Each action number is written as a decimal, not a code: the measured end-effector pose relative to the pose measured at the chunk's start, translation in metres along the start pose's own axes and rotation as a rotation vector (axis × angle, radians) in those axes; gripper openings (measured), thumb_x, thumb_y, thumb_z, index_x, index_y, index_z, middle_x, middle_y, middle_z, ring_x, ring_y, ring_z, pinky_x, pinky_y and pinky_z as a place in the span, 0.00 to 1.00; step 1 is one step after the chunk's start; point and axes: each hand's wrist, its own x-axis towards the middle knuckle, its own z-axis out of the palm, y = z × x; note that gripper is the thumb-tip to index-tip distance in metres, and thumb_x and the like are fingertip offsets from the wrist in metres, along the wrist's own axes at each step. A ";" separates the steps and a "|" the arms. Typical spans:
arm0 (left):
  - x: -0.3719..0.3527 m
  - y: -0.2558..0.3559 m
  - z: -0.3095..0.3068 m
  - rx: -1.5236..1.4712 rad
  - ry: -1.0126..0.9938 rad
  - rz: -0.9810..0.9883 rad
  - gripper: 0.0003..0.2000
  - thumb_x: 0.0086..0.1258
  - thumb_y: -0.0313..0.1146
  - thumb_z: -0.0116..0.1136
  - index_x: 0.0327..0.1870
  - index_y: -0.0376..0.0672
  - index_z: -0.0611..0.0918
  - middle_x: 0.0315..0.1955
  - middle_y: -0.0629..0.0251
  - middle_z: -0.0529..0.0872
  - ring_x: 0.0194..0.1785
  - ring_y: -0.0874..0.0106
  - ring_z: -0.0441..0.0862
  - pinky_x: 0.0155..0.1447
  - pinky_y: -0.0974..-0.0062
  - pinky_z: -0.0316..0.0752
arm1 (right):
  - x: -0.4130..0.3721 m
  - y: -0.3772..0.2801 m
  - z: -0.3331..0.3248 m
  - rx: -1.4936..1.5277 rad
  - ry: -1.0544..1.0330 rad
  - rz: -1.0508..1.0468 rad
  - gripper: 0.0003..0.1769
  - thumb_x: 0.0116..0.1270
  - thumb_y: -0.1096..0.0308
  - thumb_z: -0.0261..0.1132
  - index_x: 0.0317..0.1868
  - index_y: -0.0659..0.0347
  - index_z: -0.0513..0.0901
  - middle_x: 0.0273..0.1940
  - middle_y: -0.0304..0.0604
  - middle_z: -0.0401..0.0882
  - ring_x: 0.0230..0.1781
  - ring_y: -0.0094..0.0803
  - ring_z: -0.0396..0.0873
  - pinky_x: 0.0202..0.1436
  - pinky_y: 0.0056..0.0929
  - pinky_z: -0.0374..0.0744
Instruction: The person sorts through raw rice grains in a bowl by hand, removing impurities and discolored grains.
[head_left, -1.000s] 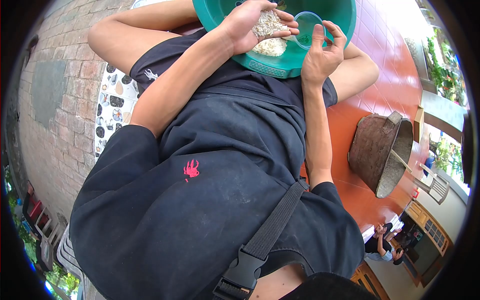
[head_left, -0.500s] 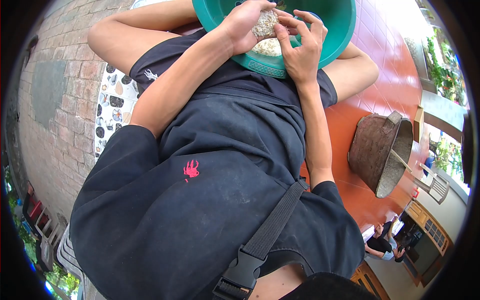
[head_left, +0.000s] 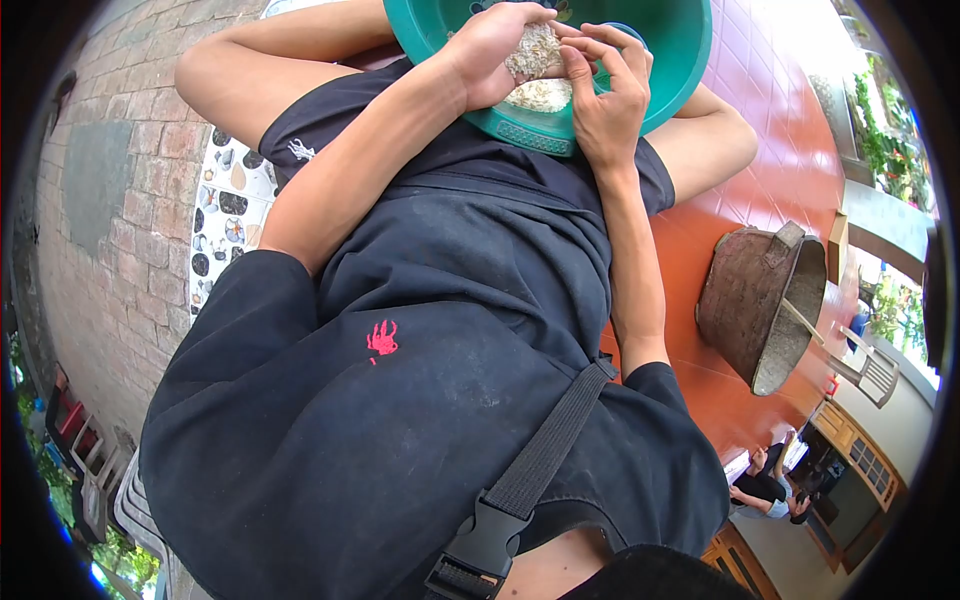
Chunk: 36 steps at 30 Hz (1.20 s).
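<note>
My left hand is cupped palm up over a green plastic basin, fingers pointing right. In its palm lies a handful of pale rice grains, with some brownish bits among them. My right hand is beside it, thumb and index fingertips drawn together at the edge of the handful. Whether anything is pinched there is too small to see. More rice lies inside the basin under my hands. A blue rim shows partly behind my right fingers.
The basin rests on my lap between my bent legs. At right, a large brown tub lies tipped on red tiles, a stick in its mouth. Brick paving extends at left. A seated person is at lower right.
My right thumb and index finger have come closer together and shifted slightly right. The handful in my left palm looks looser and more spread. The basin has stayed put.
</note>
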 end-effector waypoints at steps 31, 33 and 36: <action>-0.006 0.010 0.015 -0.019 0.054 -0.070 0.22 0.86 0.36 0.34 0.51 0.25 0.79 0.46 0.43 0.88 0.50 0.52 0.90 0.58 0.60 0.89 | -0.002 0.015 -0.004 0.065 0.272 0.229 0.06 0.73 0.72 0.66 0.46 0.59 0.89 0.54 0.46 0.82 0.60 0.40 0.75 0.63 0.37 0.73; -0.002 0.007 0.010 -0.051 0.031 -0.070 0.22 0.86 0.37 0.34 0.51 0.26 0.80 0.45 0.44 0.88 0.50 0.54 0.90 0.57 0.61 0.89 | -0.002 0.014 -0.004 0.119 0.238 0.213 0.06 0.72 0.72 0.67 0.46 0.60 0.89 0.54 0.46 0.82 0.60 0.40 0.75 0.63 0.37 0.73; -0.001 0.004 0.003 -0.087 -0.079 -0.040 0.23 0.86 0.37 0.34 0.51 0.27 0.81 0.45 0.46 0.89 0.50 0.55 0.90 0.57 0.62 0.88 | -0.001 0.007 -0.002 0.022 0.108 0.047 0.07 0.70 0.68 0.70 0.44 0.60 0.90 0.53 0.45 0.82 0.59 0.40 0.74 0.64 0.39 0.70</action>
